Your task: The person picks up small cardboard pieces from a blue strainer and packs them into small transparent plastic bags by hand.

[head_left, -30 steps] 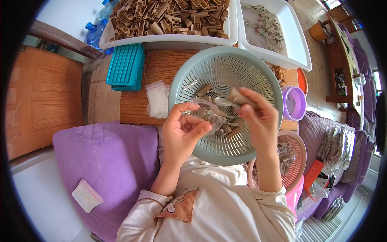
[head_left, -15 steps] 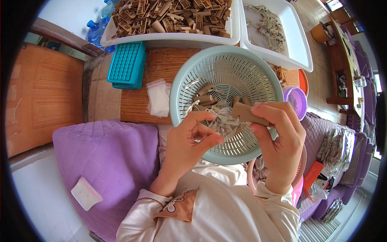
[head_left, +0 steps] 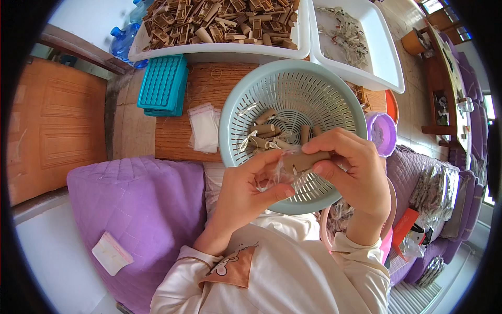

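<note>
Over a grey-green slotted plastic basket (head_left: 226, 118), my right hand (head_left: 363, 180) grips a brown cylinder piece (head_left: 303, 160) between thumb and fingers, lying roughly level. Thin clear plastic film (head_left: 269, 176), seemingly a small bag, is pinched in my left hand (head_left: 235, 196), its fingers curled around it. The cylinder's left end meets the film; whether it is inside or only against it is hard to tell. Several similar brown cylinders (head_left: 261, 129) lie in the basket, some with shiny clear wrap around them.
Behind the basket stand a white tub (head_left: 225, 55) heaped with brown pieces and another white tub (head_left: 389, 65) with small wrapped items. To the left are teal trays (head_left: 163, 83) and flat clear bags (head_left: 204, 128). A purple basket (head_left: 386, 135) stands right; a purple quilted cover (head_left: 138, 204) lies left.
My right hand has moved left and brought the brown cylinder against the clear film. My left hand has shifted slightly and still holds the film.
</note>
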Demonstrator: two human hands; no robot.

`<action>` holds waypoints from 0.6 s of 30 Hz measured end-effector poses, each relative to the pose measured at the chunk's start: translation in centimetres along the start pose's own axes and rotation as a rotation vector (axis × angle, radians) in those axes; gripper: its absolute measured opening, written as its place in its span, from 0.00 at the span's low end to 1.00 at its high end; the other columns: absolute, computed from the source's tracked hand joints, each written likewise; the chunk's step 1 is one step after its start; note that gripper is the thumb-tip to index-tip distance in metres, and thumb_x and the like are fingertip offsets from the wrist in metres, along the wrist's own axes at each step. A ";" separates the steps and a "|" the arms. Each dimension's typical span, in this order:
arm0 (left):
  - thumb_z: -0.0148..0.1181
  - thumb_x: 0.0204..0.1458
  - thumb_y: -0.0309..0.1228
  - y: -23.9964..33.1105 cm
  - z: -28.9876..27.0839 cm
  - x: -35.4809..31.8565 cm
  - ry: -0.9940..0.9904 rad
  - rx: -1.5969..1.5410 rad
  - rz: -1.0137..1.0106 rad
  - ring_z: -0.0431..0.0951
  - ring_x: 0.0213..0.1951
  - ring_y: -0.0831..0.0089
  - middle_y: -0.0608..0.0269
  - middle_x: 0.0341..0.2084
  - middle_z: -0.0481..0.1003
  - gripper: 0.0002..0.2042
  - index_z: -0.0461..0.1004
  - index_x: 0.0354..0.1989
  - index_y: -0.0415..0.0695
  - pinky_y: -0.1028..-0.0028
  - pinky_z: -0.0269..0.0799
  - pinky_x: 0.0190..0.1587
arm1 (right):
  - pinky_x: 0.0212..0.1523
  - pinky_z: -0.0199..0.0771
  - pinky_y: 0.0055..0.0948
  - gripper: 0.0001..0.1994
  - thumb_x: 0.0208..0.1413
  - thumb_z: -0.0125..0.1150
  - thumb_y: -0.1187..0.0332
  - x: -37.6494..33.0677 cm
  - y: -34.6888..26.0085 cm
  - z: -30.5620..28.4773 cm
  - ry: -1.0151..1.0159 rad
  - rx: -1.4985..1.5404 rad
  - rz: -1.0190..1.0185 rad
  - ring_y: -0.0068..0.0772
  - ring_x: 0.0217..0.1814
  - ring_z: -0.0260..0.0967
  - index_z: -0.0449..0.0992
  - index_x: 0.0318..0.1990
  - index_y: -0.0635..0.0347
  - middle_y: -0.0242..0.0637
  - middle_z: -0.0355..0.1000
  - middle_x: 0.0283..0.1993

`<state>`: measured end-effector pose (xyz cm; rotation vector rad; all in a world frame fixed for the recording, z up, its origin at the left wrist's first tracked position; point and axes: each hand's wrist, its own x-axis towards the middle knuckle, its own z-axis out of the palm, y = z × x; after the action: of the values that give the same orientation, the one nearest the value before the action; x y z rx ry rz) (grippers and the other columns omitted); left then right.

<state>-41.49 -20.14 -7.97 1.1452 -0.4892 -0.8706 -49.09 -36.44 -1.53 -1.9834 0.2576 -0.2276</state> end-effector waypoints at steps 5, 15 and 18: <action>0.62 0.40 0.22 -0.2 0.2 -0.2 0.012 0.122 0.025 0.73 0.39 0.77 0.55 0.37 0.73 0.23 0.64 0.48 0.36 0.77 0.70 0.40 | 0.27 0.67 0.30 0.09 0.41 0.59 0.76 0.0 -0.3 0.0 -0.133 -0.140 0.081 0.39 0.26 0.68 0.73 0.33 0.64 0.39 0.69 0.26; 0.62 0.41 0.23 0.3 0.4 0.5 0.094 0.218 -0.029 0.74 0.36 0.77 0.57 0.34 0.75 0.22 0.65 0.47 0.35 0.79 0.71 0.37 | 0.29 0.67 0.32 0.08 0.39 0.62 0.73 0.5 -0.9 1.8 0.067 -0.136 0.175 0.40 0.29 0.67 0.72 0.30 0.63 0.40 0.68 0.32; 0.60 0.42 0.21 0.2 0.1 1.0 0.105 -0.105 -0.046 0.74 0.35 0.78 0.55 0.35 0.74 0.22 0.63 0.49 0.36 0.81 0.71 0.36 | 0.39 0.66 0.35 0.15 0.35 0.65 0.65 0.5 1.6 2.0 -0.064 -0.197 -0.345 0.40 0.39 0.65 0.73 0.32 0.61 0.41 0.67 0.39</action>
<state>-40.92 -21.02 -7.86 1.1027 -0.3282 -0.8615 -48.15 -35.52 -3.76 -2.2196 -0.1104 -0.3702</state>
